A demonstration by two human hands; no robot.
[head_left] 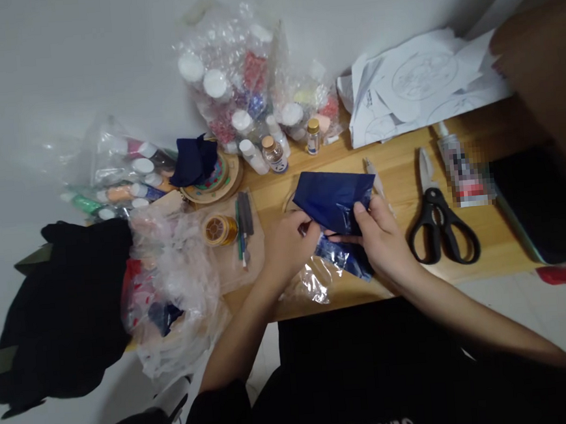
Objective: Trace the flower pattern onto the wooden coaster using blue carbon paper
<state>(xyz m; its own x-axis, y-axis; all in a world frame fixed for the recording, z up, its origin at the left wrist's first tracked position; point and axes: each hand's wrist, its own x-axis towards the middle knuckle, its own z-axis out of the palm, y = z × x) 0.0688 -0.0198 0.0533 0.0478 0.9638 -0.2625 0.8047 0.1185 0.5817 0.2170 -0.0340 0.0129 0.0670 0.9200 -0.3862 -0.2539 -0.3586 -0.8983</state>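
A dark blue, partly shiny folded sheet (pixel 333 192) is held above the near edge of the wooden table. My right hand (pixel 383 237) grips its right side, thumb on top and fingers beneath. At the lower left corner, my left hand (pixel 293 244) is closed with its fingertips pinched together on the sheet. Crinkled clear plastic (pixel 315 284) hangs under both hands, with another glossy blue part beside it. Whether the blue piece is film, fabric or a packet I cannot tell.
Black-handled scissors (pixel 435 219) and a glue tube (pixel 463 168) lie to the right, beside a dark tablet-like slab (pixel 547 204). Bagged jars (pixel 217 83) and papers (pixel 415 87) stand behind. Leftward are a thread spool (pixel 220 230), a plastic bag (pixel 180 279) and black cloth (pixel 70 307).
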